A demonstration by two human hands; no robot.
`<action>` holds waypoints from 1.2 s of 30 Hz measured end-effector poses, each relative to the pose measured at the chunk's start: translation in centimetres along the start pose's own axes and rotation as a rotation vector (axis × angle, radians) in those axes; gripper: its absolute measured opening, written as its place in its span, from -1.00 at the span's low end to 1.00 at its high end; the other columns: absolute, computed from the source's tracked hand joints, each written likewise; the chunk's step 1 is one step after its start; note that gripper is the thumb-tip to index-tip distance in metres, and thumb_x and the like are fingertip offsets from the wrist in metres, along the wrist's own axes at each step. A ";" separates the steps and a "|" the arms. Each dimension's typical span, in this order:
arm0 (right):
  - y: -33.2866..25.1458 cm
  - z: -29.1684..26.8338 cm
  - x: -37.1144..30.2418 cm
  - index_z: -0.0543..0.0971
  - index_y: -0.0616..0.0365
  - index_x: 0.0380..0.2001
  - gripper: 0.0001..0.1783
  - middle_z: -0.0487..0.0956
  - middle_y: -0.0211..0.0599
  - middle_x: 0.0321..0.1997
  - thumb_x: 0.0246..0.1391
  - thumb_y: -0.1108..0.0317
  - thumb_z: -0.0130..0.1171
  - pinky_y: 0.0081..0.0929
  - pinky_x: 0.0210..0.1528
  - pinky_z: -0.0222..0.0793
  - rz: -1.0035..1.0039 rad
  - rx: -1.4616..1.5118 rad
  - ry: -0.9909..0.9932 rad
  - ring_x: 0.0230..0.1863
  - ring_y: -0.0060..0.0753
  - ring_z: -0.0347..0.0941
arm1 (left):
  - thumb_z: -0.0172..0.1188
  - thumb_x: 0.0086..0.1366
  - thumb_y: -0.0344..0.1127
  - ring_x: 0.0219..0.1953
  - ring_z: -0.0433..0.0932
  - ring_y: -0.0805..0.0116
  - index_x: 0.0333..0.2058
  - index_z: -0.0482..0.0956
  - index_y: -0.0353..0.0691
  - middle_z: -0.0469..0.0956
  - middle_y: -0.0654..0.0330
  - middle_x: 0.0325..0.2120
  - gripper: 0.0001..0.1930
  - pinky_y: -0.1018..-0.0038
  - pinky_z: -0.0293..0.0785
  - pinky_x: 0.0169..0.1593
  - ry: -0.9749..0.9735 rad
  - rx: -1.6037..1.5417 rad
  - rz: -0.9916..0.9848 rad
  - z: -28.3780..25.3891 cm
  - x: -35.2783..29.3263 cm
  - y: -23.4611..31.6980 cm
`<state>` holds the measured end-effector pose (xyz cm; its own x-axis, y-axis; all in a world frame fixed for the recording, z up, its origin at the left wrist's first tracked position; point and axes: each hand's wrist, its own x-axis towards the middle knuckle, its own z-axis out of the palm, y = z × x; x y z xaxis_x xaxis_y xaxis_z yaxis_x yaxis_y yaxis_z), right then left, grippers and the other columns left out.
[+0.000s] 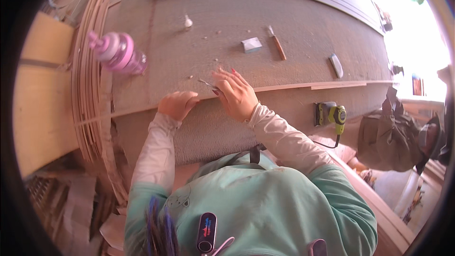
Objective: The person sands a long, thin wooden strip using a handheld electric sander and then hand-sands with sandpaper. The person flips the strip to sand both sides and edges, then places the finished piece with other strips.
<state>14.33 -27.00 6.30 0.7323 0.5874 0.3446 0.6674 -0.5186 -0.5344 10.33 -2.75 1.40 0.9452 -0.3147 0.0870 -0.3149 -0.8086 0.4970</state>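
Left fingers (186,95) curled, right fingers (226,78) partly extended

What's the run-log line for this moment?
left hand: at board edge | right hand: thumb by thin tool, grip unclear | ahead: white block, wood-handled tool | left: pink bottle | right: green sander

Head cam, L of 2, wide fisheye, looks dn past wearer's chest (270,204) to bench (166,61), close.

Over my feed I see white glare (419,38) upper right, yellow panels (45,114) left of the brown desk (163,50).
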 end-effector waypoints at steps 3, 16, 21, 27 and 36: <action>-0.1 2.6 -1.9 0.38 0.14 0.17 -0.42 0.42 -0.10 0.27 0.02 0.48 0.21 0.06 0.40 0.14 0.010 0.018 -0.142 0.32 -0.02 0.32 | 0.24 0.26 -0.04 -0.31 0.64 0.08 -0.25 0.62 -0.09 0.66 0.15 -0.40 -0.74 0.19 0.53 -0.21 0.015 0.111 -0.019 1.3 0.1 -1.2; 0.7 6.2 -4.3 0.40 0.06 0.27 -0.14 0.31 -0.20 0.40 -0.24 0.51 0.39 -0.06 0.43 0.09 -0.103 -0.091 -0.088 0.39 -0.07 0.22 | 0.32 0.25 -0.13 0.12 0.45 0.04 0.10 0.50 -0.17 0.50 0.10 0.06 -0.52 0.19 0.35 0.17 0.426 0.222 -0.345 -4.2 -18.7 0.7; 0.8 6.8 -3.7 0.39 0.04 0.27 -0.12 0.35 -0.18 0.38 -0.24 0.49 0.41 -0.08 0.37 0.17 -0.084 -0.088 -0.040 0.32 0.00 0.28 | 0.27 0.30 -0.18 0.11 0.44 0.01 0.07 0.51 -0.22 0.50 0.03 0.04 -0.58 0.18 0.35 0.18 0.452 0.207 -0.590 -6.6 -31.7 -0.7; 0.0 6.6 -3.9 0.37 0.06 0.28 -0.11 0.38 -0.19 0.34 -0.25 0.54 0.35 -0.10 0.37 0.16 -0.035 -0.246 -0.052 0.33 -0.03 0.27 | 0.23 0.34 -0.18 0.10 0.46 -0.02 0.05 0.50 -0.26 0.51 -0.01 0.02 -0.61 0.21 0.37 0.16 0.482 0.076 -0.806 -7.6 -44.9 -4.0; -0.7 8.9 -4.3 0.28 -0.07 0.34 -0.21 0.31 -0.33 0.41 0.00 0.42 0.27 0.13 0.47 -0.11 0.245 -0.593 -0.066 0.45 -0.13 0.13 | 0.16 0.39 -0.19 0.02 0.54 0.00 0.03 0.51 -0.30 0.56 -0.04 -0.05 -0.64 0.25 0.44 0.10 0.531 0.068 -0.846 -16.9 -58.0 -14.3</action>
<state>9.50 -23.65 -1.66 0.8755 0.4360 0.2083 0.4576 -0.8866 -0.0677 -38.49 35.43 3.80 0.7714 0.6267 0.1105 0.4902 -0.6959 0.5248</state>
